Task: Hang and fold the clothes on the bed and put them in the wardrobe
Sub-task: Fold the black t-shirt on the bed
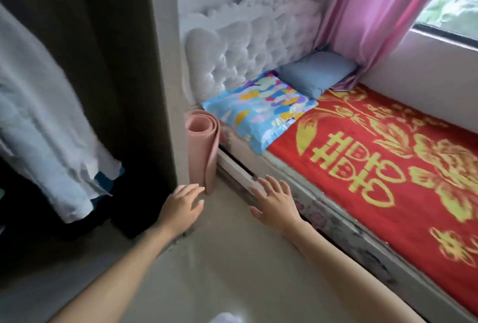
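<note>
Both my forearms reach out low over the pale floor (207, 271). My left hand (181, 206) and right hand (274, 201) are palm down with the fingers straight and spread, gripping nothing. Just past my left fingertips stands a rolled pink mat (204, 147), upright against the corner; I cannot tell whether I touch it. My right fingertips lie over the side rail of the bed (323, 209), whose red and gold cover (388, 167) stretches away to their right. Beyond them, at the tufted white headboard (245, 51), lie a bright patterned pillow (258, 110) and a plain blue pillow (315, 72), with a pink curtain (375, 12) above. Well to the left of my left fingers, a pale blue garment (46, 128) hangs inside the dark wardrobe (103, 38), blurred.
</note>
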The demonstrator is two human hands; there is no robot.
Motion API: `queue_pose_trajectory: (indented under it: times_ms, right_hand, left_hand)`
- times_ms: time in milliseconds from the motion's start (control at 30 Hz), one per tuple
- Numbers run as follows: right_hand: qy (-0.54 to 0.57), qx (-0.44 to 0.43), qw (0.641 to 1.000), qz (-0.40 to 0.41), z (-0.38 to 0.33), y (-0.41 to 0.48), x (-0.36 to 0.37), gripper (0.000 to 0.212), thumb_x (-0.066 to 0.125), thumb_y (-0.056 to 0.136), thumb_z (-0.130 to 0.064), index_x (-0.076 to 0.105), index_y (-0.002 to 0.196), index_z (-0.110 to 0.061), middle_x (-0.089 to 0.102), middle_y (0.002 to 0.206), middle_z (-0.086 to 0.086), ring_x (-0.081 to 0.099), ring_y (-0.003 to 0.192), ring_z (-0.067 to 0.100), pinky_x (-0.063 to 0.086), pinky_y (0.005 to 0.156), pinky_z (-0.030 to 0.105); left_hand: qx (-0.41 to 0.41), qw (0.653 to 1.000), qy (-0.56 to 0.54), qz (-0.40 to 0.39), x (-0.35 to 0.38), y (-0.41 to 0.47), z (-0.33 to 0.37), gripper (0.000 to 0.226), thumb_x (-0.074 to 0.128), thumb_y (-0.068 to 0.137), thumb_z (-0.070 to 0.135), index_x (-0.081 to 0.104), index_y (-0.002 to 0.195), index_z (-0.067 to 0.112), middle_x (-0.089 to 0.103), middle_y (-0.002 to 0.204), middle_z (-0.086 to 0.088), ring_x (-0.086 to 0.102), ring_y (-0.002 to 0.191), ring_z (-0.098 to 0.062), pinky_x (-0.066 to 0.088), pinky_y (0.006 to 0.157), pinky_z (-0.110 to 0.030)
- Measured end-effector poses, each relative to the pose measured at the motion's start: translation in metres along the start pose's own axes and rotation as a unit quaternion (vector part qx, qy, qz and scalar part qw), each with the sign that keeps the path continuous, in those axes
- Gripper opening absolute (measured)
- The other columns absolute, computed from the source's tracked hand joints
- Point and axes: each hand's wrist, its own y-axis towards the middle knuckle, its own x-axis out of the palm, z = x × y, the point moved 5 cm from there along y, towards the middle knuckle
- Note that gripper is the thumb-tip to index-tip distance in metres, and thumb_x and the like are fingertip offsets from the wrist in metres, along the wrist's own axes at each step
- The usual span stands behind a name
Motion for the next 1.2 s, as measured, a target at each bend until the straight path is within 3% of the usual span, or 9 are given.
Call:
queue_pose_trajectory:
  times_ms: [200,300,367,433,600,733,933,1067,1200]
  right_hand:
    - [0.017,0.227,0.973,-0.019,0.090,-0.117,0.002,0.057,0.042,0.093,-0.049,0.031,0.145,-0.027,0.022,0.153,-0.001,0.007,0.144,0.018,0.004,0.114,0.039]
    - [0.019,0.367,0.930,0.016,0.108,-0.187,-0.008,0.058,0.069,0.078,-0.046,0.057,0.128,-0.021,0.049,0.137,0.012,0.040,0.133,0.026,0.032,0.106,0.044]
    - [0.003,0.442,0.896,0.044,0.110,-0.228,-0.015,0.058,0.090,0.045,-0.044,0.075,0.094,-0.018,0.070,0.100,0.011,0.068,0.097,0.027,0.055,0.076,0.042]
    - [-0.014,0.529,0.847,0.054,0.105,-0.281,-0.017,0.057,0.093,0.034,-0.041,0.076,0.083,-0.017,0.072,0.088,0.009,0.071,0.084,0.026,0.056,0.065,0.042]
    - [0.035,0.753,0.655,0.052,0.022,-0.417,-0.002,0.053,0.059,0.087,-0.042,0.051,0.133,-0.017,0.043,0.142,0.013,0.032,0.137,0.025,0.025,0.108,0.039]
    - [0.000,0.860,0.505,0.074,-0.089,-0.478,0.000,0.051,0.042,0.094,-0.046,0.040,0.140,-0.025,0.029,0.151,0.002,0.016,0.142,0.016,0.015,0.111,0.032]
    - [-0.069,0.941,0.324,0.071,-0.239,-0.526,-0.037,0.045,0.050,0.092,-0.038,0.049,0.134,-0.022,0.041,0.142,0.004,0.031,0.136,0.024,0.026,0.107,0.038]
    - [-0.104,0.959,0.250,0.087,-0.305,-0.565,-0.061,0.043,0.052,0.092,-0.033,0.051,0.133,-0.020,0.042,0.144,0.007,0.031,0.138,0.025,0.027,0.108,0.040]
    - [-0.137,0.958,0.232,0.095,-0.337,-0.601,-0.084,0.044,0.063,0.087,-0.026,0.057,0.128,-0.012,0.047,0.139,0.013,0.038,0.134,0.031,0.033,0.105,0.046]
  left_hand:
    - [0.159,0.982,-0.055,-0.090,0.070,0.028,0.126,0.052,0.043,0.081,0.035,0.067,0.110,-0.001,0.064,0.115,-0.017,0.058,0.109,-0.033,0.042,0.096,-0.041]
    - [0.207,0.965,-0.064,-0.150,0.107,0.034,0.165,0.045,0.049,0.084,0.029,0.065,0.112,-0.002,0.063,0.116,-0.019,0.057,0.111,-0.036,0.042,0.096,-0.045]
    - [0.237,0.951,-0.070,-0.188,0.129,0.037,0.182,0.034,0.060,0.088,0.013,0.061,0.119,-0.001,0.060,0.123,-0.017,0.051,0.119,-0.034,0.037,0.101,-0.044]
    - [0.277,0.927,-0.073,-0.241,0.152,0.035,0.209,0.037,0.062,0.087,0.007,0.058,0.124,0.002,0.057,0.127,-0.015,0.046,0.124,-0.032,0.034,0.103,-0.042]
    - [0.443,0.827,-0.061,-0.341,0.196,0.010,0.275,0.037,0.067,0.082,0.002,0.062,0.119,0.004,0.060,0.123,-0.016,0.049,0.118,-0.036,0.040,0.097,-0.049]
    - [0.547,0.737,-0.058,-0.392,0.223,-0.051,0.326,0.033,0.064,0.085,0.006,0.063,0.118,0.004,0.061,0.122,-0.015,0.049,0.116,-0.037,0.038,0.095,-0.046]
    - [0.689,0.554,-0.085,-0.459,0.210,-0.228,0.356,0.037,0.061,0.089,0.020,0.059,0.124,0.008,0.058,0.127,-0.009,0.047,0.121,-0.029,0.035,0.100,-0.036]
    - [0.757,0.458,-0.110,-0.454,0.179,-0.339,0.371,0.040,0.054,0.092,0.026,0.054,0.130,0.016,0.052,0.134,-0.002,0.043,0.123,-0.023,0.035,0.101,-0.031]
    - [0.792,0.402,-0.149,-0.435,0.144,-0.429,0.386,0.041,0.053,0.093,0.028,0.052,0.132,0.019,0.046,0.140,0.000,0.037,0.130,-0.021,0.033,0.104,-0.032]
